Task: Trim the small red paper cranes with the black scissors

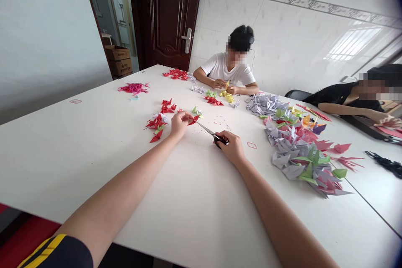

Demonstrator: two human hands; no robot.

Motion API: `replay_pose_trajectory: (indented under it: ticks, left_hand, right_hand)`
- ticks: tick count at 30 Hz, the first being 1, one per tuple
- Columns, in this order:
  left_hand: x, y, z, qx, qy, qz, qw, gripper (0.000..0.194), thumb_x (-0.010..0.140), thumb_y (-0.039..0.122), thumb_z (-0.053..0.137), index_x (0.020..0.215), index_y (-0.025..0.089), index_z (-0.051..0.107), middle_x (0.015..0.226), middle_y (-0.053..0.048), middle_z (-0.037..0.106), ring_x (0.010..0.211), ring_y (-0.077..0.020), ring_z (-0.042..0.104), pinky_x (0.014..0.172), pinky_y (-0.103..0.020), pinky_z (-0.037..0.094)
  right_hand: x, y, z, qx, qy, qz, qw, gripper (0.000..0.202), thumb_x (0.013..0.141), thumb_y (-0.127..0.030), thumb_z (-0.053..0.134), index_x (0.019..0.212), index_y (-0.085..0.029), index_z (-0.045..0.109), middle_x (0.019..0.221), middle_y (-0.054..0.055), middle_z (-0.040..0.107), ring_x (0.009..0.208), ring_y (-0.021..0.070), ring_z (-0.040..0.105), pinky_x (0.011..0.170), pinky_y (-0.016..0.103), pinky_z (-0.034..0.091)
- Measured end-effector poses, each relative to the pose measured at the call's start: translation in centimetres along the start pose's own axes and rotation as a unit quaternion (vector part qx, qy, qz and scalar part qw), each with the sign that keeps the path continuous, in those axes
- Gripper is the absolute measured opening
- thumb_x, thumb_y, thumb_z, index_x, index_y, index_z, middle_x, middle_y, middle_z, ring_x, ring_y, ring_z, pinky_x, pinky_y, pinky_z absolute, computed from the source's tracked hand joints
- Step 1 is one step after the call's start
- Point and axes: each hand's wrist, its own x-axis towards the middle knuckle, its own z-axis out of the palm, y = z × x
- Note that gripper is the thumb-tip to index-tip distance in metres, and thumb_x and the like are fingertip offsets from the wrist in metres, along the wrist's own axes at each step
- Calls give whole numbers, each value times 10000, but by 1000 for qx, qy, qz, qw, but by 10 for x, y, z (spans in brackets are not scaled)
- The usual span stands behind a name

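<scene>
Red folded paper (193, 120) is being pinched by the left hand's (181, 123) grip while scissors (217, 137), ideally angled clear, are being gripped beside it by the right hand (232, 145).

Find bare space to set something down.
Free: white tabletop left of the red origami cranes, nearer than the pink strings; between left forearm and right forearm, nearer than the scissors. Crowded: right side, under the origami crane heap.

The only camera, worn on the head, looks forward and downward across the white table (103, 138); the left hand (180, 124) and right hand (231, 147) are near, the door (168, 12) (slightly slanted) farther behind.
</scene>
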Motion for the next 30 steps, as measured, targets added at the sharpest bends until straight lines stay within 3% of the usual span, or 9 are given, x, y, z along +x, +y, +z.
replay_pose_trajectory:
  ticks: [5, 16, 22, 30]
  left_hand:
    - [1, -4, 0, 26, 7, 18, 999, 52, 648, 158, 698, 686, 186, 677, 728, -22, 689, 752, -177, 647, 752, -321, 537]
    - [6, -10, 0, 16, 14, -30, 999, 133, 609, 148, 773, 709, 166, 687, 761, -45, 706, 744, -180, 653, 765, -334, 531]
    - [4, -9, -1, -21, 0, -35, 999, 138, 614, 155, 756, 725, 166, 673, 755, -35, 697, 772, -181, 658, 784, -330, 527]
    - [4, -6, 0, -36, -2, -12, 999, 108, 627, 114, 605, 683, 164, 684, 757, -33, 703, 768, -158, 654, 814, -330, 538]
  right_hand:
    - [1, 2, 1, -12, 8, -3, 1000, 220, 737, -293, 579, 918, -252, 698, 943, 27, 749, 824, 218, 662, 740, 343, 499]
    - [-3, -6, 5, -83, 49, -34, 995, 261, 772, -222, 541, 971, -258, 706, 1042, 37, 740, 869, 224, 678, 727, 336, 503]
    - [-3, -7, 2, -95, 95, -25, 991, 234, 778, -243, 545, 955, -252, 697, 1000, 42, 737, 817, 218, 667, 676, 321, 488]
    - [-3, -7, 3, -51, 49, -47, 996, 216, 780, -348, 606, 956, -248, 683, 944, 37, 720, 677, 180, 590, 677, 322, 487]
